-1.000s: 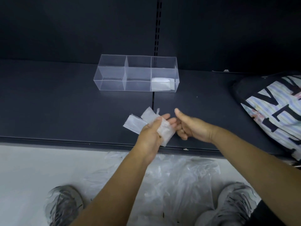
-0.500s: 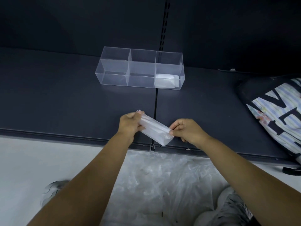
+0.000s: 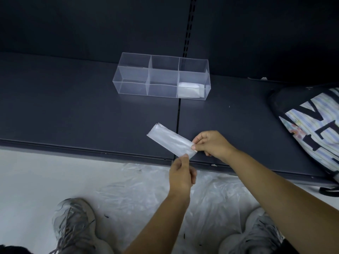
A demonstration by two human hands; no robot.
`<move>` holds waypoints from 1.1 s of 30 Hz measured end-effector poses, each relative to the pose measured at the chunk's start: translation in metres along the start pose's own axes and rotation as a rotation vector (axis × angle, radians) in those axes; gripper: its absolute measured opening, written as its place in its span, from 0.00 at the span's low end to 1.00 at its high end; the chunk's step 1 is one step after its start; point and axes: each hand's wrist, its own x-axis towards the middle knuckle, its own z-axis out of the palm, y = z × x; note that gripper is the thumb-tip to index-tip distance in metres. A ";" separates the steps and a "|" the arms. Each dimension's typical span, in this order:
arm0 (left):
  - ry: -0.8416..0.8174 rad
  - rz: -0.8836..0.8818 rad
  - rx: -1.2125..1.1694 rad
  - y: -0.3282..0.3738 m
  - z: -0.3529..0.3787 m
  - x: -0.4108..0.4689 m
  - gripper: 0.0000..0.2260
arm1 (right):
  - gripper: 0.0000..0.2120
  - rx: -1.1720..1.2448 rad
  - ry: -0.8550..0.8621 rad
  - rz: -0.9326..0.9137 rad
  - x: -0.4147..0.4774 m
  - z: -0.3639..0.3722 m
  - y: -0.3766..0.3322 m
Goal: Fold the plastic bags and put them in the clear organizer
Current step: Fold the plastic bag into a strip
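Note:
A plastic bag folded into a long narrow strip [image 3: 169, 142] hangs over the front of the dark shelf [image 3: 73, 110]. My right hand [image 3: 212, 146] pinches its near right end. My left hand [image 3: 181, 174] pinches the same end from below, at the lower corner. The strip's far end points up-left and is free. The clear organizer [image 3: 161, 77] stands further back on the shelf, with three compartments in a row. A folded white bag [image 3: 189, 89] lies in its right compartment; the other two hold nothing I can see.
Loose crumpled clear plastic bags [image 3: 156, 195] lie on the pale floor below the shelf edge, between my two shoes [image 3: 77, 226]. A striped printed bag [image 3: 311, 125] lies on the shelf at the right. A slotted upright [image 3: 188, 33] runs up the back panel.
My left hand let go of the strip's far left end and came down to the near right end beside my right hand. The strip now lies flatter and longer.

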 end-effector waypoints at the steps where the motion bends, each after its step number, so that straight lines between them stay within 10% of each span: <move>1: -0.013 -0.005 0.004 -0.001 0.001 -0.003 0.09 | 0.04 -0.009 0.001 0.003 0.000 0.000 -0.001; 7: 0.102 0.124 0.278 -0.023 -0.013 -0.012 0.09 | 0.05 -0.055 0.012 0.025 0.002 0.001 -0.003; 10: 0.253 0.673 0.648 -0.022 -0.020 -0.012 0.04 | 0.05 -0.070 0.018 0.025 0.002 0.002 -0.005; 13: 0.096 0.999 1.012 -0.016 -0.016 0.005 0.21 | 0.04 -0.076 0.008 0.025 0.000 0.002 -0.008; 17: 0.011 0.893 1.202 -0.014 -0.023 0.023 0.33 | 0.04 -0.074 -0.030 0.055 -0.006 0.001 -0.013; 24: 0.088 1.145 1.113 -0.001 -0.035 0.030 0.17 | 0.06 0.069 -0.084 0.056 -0.020 -0.015 -0.025; 29: -0.077 0.785 0.924 0.028 -0.045 0.030 0.14 | 0.28 -0.018 -0.277 -0.099 -0.014 -0.023 -0.025; 33: -0.154 0.465 0.480 0.054 -0.051 0.049 0.14 | 0.22 0.068 -0.287 -0.114 0.003 0.004 -0.026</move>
